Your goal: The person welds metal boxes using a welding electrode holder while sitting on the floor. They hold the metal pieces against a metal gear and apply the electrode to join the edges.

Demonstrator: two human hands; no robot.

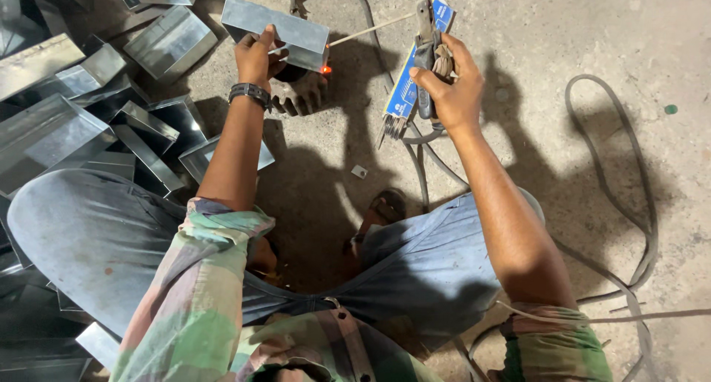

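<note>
**Sheet-metal piece held over a gear on the floor**

The folded metal piece point(275, 28) rests on a dark gear point(298, 93), gripped by the left hand point(255, 55). The right hand point(448, 82) clasps an electrode holder point(425, 38) and blue rod packet point(406, 82); the rod's point(370, 32) tip glows beside the piece.

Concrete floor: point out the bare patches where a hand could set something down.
Bare grey concrete floor lies right of the right hand, up to the looping black cable. A small patch surrounds the small square chip. Left is crowded with shiny folded sheet-metal pieces.
</note>
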